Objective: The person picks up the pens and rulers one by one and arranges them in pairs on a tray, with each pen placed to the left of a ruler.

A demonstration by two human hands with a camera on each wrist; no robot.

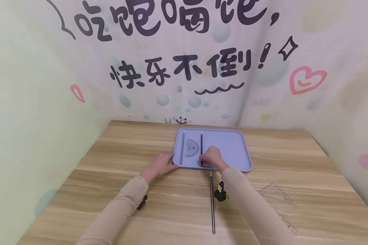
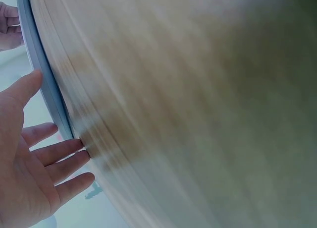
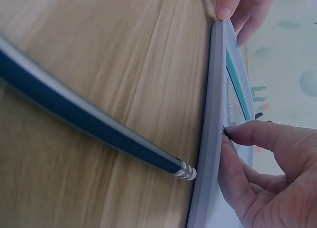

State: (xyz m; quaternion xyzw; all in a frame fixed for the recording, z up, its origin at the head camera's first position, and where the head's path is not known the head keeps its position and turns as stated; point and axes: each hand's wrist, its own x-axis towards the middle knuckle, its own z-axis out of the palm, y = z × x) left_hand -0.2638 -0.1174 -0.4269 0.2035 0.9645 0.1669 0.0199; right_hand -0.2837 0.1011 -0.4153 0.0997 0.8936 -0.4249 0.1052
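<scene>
The right hand (image 1: 212, 156) pinches a black pencil (image 1: 201, 144) by its near end, seemingly to align it. The left hand (image 1: 160, 165) — fingers extended — touches the tray (image 1: 227, 146), apparently for steadiness.

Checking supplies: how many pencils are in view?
3: a teal pencil at left in the tray, a black pencil pinched there by the right hand, another pencil on the table.

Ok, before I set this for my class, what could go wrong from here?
The right hand pinches the black pencil beside the protractor, so a slip might nudge that aside.

The loose pencil lies on the table near the right sleeve; a brush of the arm could roll it.

The clear set squares by that sleeve look faint against the table and could be knocked unnoticed.
</scene>
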